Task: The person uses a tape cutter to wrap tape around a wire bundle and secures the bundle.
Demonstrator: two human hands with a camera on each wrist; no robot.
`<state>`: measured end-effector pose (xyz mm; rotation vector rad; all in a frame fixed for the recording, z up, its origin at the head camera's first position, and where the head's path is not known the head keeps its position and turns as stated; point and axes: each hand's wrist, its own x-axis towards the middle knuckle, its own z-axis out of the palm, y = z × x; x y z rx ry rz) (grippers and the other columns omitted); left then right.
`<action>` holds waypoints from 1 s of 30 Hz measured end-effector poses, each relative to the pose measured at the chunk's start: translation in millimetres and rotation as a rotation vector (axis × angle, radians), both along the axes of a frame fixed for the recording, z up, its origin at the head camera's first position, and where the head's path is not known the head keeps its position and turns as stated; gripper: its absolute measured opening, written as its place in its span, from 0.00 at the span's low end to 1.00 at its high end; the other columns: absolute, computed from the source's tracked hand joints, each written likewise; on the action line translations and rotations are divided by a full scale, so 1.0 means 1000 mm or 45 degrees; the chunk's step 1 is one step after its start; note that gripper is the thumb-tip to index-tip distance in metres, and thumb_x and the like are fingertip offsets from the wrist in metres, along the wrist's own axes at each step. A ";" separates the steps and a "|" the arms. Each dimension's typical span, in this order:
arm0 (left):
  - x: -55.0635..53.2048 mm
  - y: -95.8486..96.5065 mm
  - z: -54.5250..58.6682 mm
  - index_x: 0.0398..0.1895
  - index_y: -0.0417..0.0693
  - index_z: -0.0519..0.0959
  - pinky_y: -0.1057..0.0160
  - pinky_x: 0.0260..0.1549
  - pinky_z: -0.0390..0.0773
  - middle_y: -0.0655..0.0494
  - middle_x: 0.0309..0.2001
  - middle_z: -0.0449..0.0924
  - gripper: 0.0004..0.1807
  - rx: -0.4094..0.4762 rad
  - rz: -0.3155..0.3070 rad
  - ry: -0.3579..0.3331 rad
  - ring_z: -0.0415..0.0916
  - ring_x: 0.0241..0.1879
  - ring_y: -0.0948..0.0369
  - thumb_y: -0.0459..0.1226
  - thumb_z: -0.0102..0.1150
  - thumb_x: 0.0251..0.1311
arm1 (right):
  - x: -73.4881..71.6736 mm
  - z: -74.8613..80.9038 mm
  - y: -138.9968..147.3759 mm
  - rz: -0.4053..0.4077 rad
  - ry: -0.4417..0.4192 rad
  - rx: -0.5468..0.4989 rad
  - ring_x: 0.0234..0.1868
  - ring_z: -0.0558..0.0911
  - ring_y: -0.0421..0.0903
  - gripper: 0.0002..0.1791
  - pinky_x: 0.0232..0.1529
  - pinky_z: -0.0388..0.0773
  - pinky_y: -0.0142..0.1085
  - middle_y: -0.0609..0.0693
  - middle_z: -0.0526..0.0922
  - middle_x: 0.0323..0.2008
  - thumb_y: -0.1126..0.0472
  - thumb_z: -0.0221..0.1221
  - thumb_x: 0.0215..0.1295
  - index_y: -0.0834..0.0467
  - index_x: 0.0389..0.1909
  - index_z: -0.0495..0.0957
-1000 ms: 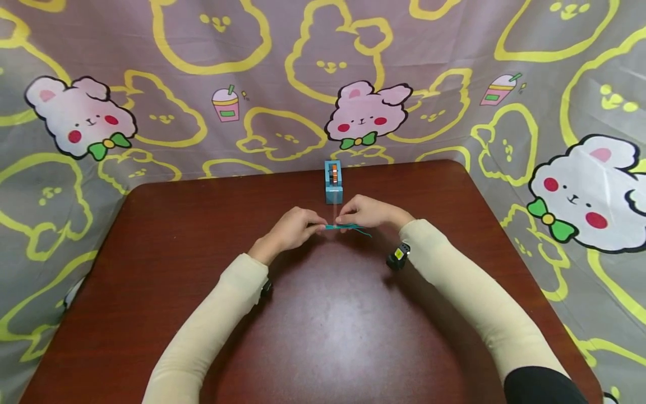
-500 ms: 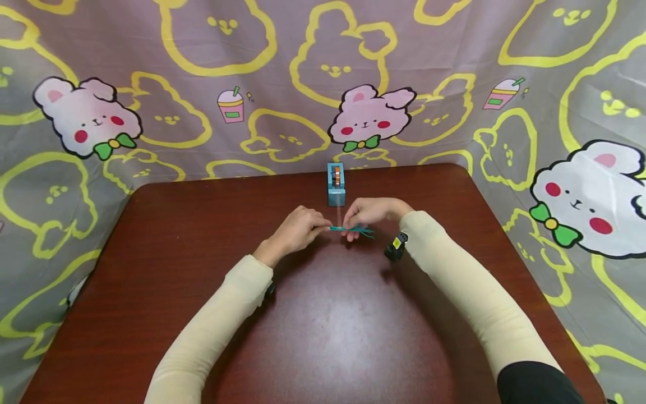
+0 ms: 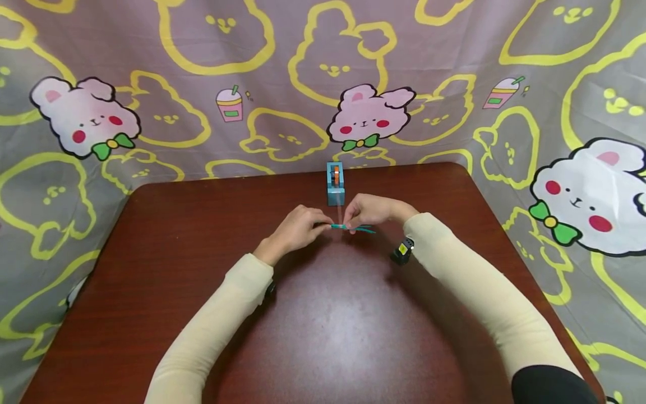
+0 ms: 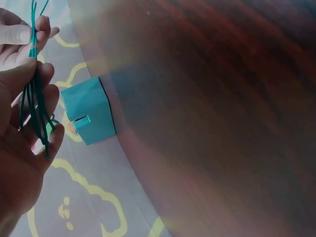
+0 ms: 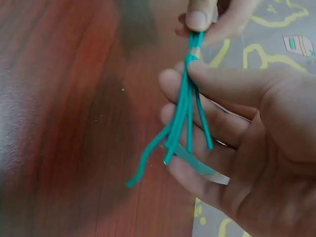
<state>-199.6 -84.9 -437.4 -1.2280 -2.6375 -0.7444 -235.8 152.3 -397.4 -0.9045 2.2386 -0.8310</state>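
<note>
A bundle of thin green wires lies between the two hands near the middle of the table. My left hand pinches its left part between thumb and fingers. With thumb and forefinger, my right hand pinches the bundle just beside a band of tape around it. Loose wire ends fan out over the right palm in the right wrist view. From the blue tape dispenser a clear strip of tape stretches toward the bundle. In the left wrist view, more wire ends hang across the left fingers.
The dispenser, with its orange-cored roll, stands at the back edge of the dark red-brown table. A patterned cloth hangs behind and along the sides. A small black device sits at the right wrist.
My right fingers have shifted and turned around the wire bundle, and its loose ends have swung. The right wrist has moved slightly outward. My left hand keeps its pinch.
</note>
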 end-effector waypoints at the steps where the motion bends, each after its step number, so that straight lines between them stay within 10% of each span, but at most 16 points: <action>1: -0.001 0.001 0.000 0.41 0.46 0.89 0.61 0.37 0.77 0.58 0.34 0.85 0.06 -0.001 0.004 -0.020 0.79 0.30 0.65 0.32 0.69 0.62 | 0.002 0.001 0.000 -0.004 0.048 0.010 0.31 0.77 0.42 0.08 0.38 0.75 0.37 0.53 0.86 0.29 0.67 0.62 0.70 0.67 0.38 0.87; 13: -0.011 0.003 0.012 0.43 0.50 0.89 0.62 0.32 0.77 0.63 0.35 0.86 0.09 -0.002 0.128 -0.448 0.79 0.32 0.63 0.40 0.72 0.61 | 0.031 -0.003 -0.002 -0.049 0.726 0.086 0.32 0.81 0.42 0.04 0.39 0.80 0.42 0.47 0.87 0.32 0.67 0.66 0.66 0.59 0.38 0.88; 30: -0.028 0.002 0.020 0.34 0.36 0.87 0.65 0.26 0.70 0.39 0.30 0.84 0.18 -0.044 -0.049 -0.808 0.68 0.22 0.63 0.40 0.55 0.75 | 0.057 -0.037 -0.002 -0.146 1.440 0.084 0.41 0.81 0.50 0.03 0.57 0.68 0.50 0.49 0.86 0.32 0.64 0.65 0.67 0.57 0.34 0.85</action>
